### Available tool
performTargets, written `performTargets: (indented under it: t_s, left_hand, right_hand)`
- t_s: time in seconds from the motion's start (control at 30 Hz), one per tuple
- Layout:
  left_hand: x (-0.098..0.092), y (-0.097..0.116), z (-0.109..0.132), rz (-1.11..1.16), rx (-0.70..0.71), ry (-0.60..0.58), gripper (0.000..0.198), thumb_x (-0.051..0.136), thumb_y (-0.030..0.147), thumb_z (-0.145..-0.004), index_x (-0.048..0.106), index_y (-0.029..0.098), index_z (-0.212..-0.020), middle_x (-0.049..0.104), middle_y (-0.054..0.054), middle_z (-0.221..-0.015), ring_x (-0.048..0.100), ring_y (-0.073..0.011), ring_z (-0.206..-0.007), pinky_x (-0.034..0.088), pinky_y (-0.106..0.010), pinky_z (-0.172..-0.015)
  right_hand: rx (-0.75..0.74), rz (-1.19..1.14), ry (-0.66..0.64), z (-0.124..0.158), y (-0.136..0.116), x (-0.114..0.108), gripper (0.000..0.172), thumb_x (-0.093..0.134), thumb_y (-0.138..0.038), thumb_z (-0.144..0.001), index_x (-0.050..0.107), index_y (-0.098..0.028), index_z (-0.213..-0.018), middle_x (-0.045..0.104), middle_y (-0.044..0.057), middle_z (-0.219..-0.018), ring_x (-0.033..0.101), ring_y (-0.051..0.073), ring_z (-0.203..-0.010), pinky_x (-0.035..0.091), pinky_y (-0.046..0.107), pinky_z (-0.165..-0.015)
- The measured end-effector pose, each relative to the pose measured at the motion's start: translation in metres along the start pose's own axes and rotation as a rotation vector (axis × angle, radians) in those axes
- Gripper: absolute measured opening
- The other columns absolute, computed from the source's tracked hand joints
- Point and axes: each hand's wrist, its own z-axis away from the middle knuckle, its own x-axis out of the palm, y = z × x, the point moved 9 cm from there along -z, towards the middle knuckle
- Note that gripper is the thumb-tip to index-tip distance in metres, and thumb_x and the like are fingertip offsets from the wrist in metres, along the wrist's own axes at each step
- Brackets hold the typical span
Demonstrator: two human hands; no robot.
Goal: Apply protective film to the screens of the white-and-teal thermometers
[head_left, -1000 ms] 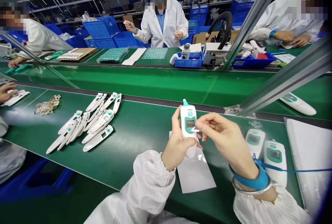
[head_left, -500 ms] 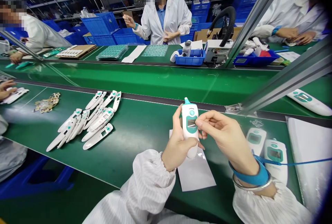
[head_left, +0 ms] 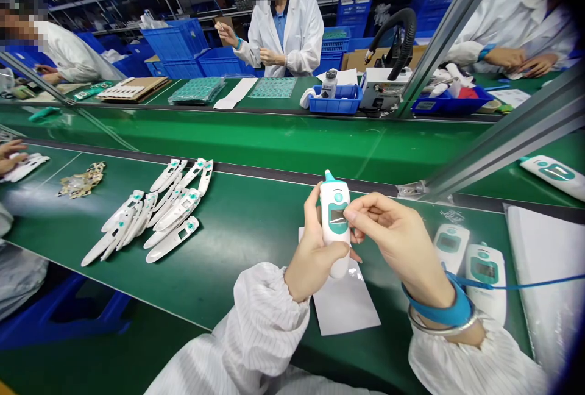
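My left hand (head_left: 315, 255) is wrapped round a white and teal ear thermometer (head_left: 336, 252), its probe tip pointing up and away from me. The thermometer's small display faces me. Thumb and forefinger of my right hand (head_left: 388, 227) are pinched together at the display's right edge; whatever lies between them is too small to make out. Beneath the thermometer, a white sheet (head_left: 347, 309) lies on the green table. To the right of my right wrist rest two similar thermometers, one nearer (head_left: 487, 279) and one farther (head_left: 450, 245).
Several white thermometer shells (head_left: 173, 239) lie in a group on the left, near a tangle of tan parts (head_left: 82, 181). A clear-wrapped white stack (head_left: 548, 279) is at the right. Metal posts (head_left: 484, 145) flank the green belt (head_left: 256, 136); another thermometer (head_left: 555, 175) lies on it. Co-workers sit around.
My hands and the held thermometer stay almost still. The thermometer on the belt has shifted right. Across the belt, a co-worker's lower hand has moved left and up.
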Motion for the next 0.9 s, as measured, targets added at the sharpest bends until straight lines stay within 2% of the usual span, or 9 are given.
performTargets:
  t_s: [0.27,0.4,0.53,0.63,0.73,0.8,0.9]
  left_hand:
    - [-0.001,0.001,0.001,-0.008,0.012,-0.005,0.093,0.058,0.004,-0.066,0.014,0.034,-0.143,0.054,-0.002,-0.099,0.059,-0.0146,-0.077,0.052,-0.026,-0.061]
    - [-0.001,0.002,0.002,0.039,0.047,-0.025,0.079,0.056,0.016,-0.078,0.016,0.035,-0.143,0.052,-0.005,-0.113,0.06,-0.0155,-0.079,0.054,-0.03,-0.062]
    - [-0.002,0.001,0.003,0.009,0.04,0.014,0.068,0.053,0.025,-0.087,0.016,0.036,-0.143,0.051,-0.007,-0.12,0.062,-0.0161,-0.078,0.054,-0.03,-0.061]
    - [-0.001,0.002,0.003,0.025,0.044,0.02,0.07,0.053,0.023,-0.086,0.015,0.034,-0.143,0.055,-0.006,-0.113,0.063,-0.0172,-0.079,0.054,-0.03,-0.06]
    - [0.001,0.001,0.002,0.078,0.042,-0.016,0.075,0.054,0.022,-0.084,0.011,0.03,-0.145,0.06,-0.003,-0.09,0.063,-0.0188,-0.074,0.053,-0.031,-0.058]
    - [0.002,0.0,0.002,0.096,0.03,-0.046,0.077,0.054,0.023,-0.084,0.008,0.029,-0.146,0.06,0.0,-0.078,0.061,-0.0173,-0.063,0.052,-0.032,-0.056]
    - [0.004,0.001,0.003,0.11,0.026,-0.058,0.077,0.054,0.023,-0.083,0.009,0.029,-0.146,0.06,0.0,-0.078,0.059,-0.0158,-0.058,0.051,-0.033,-0.055]
  right_hand:
    - [-0.014,0.004,0.012,0.001,-0.003,-0.001,0.013,0.07,-0.031,-0.079,0.064,-0.02,-0.075,0.057,-0.003,-0.057,0.054,0.01,-0.05,0.048,0.022,-0.044]
    - [-0.03,0.027,0.037,0.004,-0.007,0.0,0.012,0.069,-0.03,-0.079,0.064,-0.02,-0.074,0.058,-0.003,-0.058,0.055,0.01,-0.05,0.048,0.021,-0.044]
    - [-0.049,0.071,0.067,0.007,-0.012,0.002,0.012,0.068,-0.03,-0.08,0.063,-0.02,-0.075,0.058,-0.002,-0.06,0.055,0.01,-0.049,0.047,0.022,-0.042]
    - [-0.076,0.083,0.084,0.007,-0.015,-0.001,0.015,0.07,-0.031,-0.079,0.061,-0.021,-0.084,0.058,-0.003,-0.06,0.057,0.011,-0.051,0.049,0.023,-0.045]
    - [-0.097,0.063,0.084,0.005,-0.013,-0.006,0.018,0.069,-0.033,-0.08,0.059,-0.021,-0.089,0.059,-0.003,-0.063,0.057,0.011,-0.053,0.05,0.025,-0.051]
    - [-0.101,0.061,0.097,0.005,-0.009,-0.011,0.017,0.066,-0.035,-0.082,0.061,-0.021,-0.089,0.061,-0.001,-0.071,0.058,0.011,-0.058,0.052,0.025,-0.055]
    - [-0.105,0.072,0.136,0.005,-0.006,-0.016,0.02,0.063,-0.039,-0.085,0.061,-0.021,-0.095,0.064,0.004,-0.09,0.062,0.015,-0.075,0.054,0.027,-0.063]
